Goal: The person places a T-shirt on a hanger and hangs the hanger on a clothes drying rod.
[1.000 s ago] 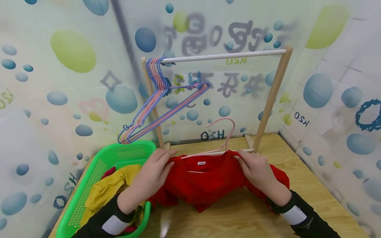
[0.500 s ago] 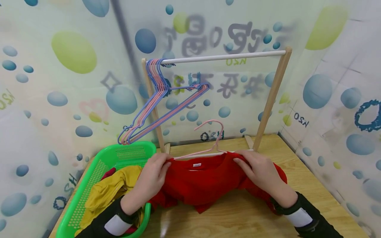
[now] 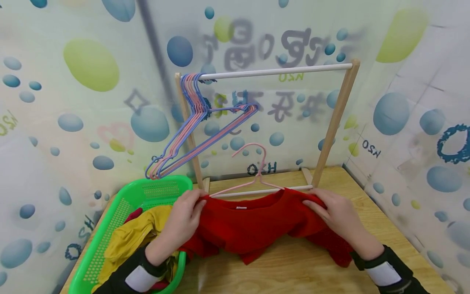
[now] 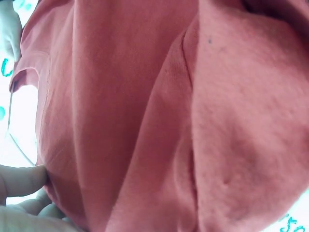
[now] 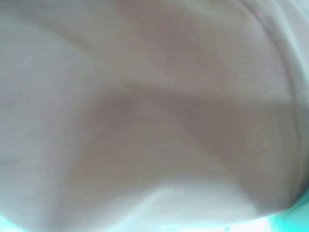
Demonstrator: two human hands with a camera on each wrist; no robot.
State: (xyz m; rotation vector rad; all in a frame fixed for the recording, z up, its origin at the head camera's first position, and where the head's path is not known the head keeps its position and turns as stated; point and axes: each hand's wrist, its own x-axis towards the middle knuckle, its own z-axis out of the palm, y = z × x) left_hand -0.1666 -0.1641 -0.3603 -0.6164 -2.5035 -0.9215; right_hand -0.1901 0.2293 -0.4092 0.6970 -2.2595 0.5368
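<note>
1. Shirt [image 3: 249,220], red, with a small white neck label [image 3: 241,208], spans the lower middle of the frame; two spread hands pull its shoulders apart, presumably to keep the neckline wide around the hanger.
2. Left hand [image 3: 182,216], lower left of centre, pinches one shoulder between thumb and fingers; the left wrist view shows this grip at its lower left.
3. Right hand [image 3: 339,212], lower right, grips the other shoulder, thumb in front. The right wrist view offers only blurred cloth.
4. Pink hanger [image 3: 263,160] stands hook up above the neckline, its arms running down to the shoulders. Its lower part is hidden; the cloth probably props it.
5. Matching blue and pink hangers [image 3: 198,108], upper left of centre, hang bunched at one end of the rack's top rail [image 3: 275,72], likely to sit within reach.
6. Green basket [image 3: 161,188], lower left, holds a yellow garment [image 3: 139,228], heaped loosely, beside the left forearm, probably for easy picking.
</note>
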